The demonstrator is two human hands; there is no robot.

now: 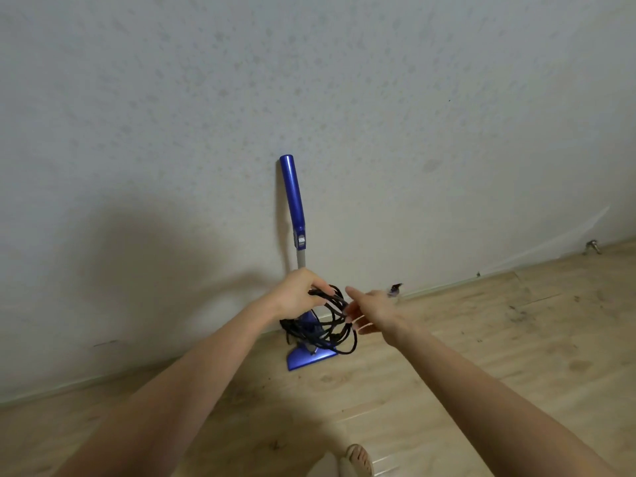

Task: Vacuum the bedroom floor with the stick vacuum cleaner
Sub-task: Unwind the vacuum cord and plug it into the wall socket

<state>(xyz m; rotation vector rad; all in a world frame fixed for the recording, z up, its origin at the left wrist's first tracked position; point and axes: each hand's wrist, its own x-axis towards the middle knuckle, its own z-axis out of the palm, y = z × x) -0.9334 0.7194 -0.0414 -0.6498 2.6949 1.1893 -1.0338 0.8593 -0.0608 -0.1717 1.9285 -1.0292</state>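
A blue stick vacuum cleaner [293,197] leans upright against the wall, its blue floor head [308,359] resting on the wooden floor. A black power cord [339,333] hangs in several loops in front of its lower body. My left hand [297,292] is closed around the top of the cord bundle, in front of the grey tube. My right hand [373,309] is just right of the loops, fingers spread and touching the strands. The vacuum's middle body is hidden behind my left hand and the cord.
The pale textured wall [344,98] meets the wooden floor [481,339] along a light skirting board. Dark dust and hair lie on the floor at the right [519,313]. A small metal door stop [592,247] sits far right. My foot in a slipper [358,461] shows at the bottom.
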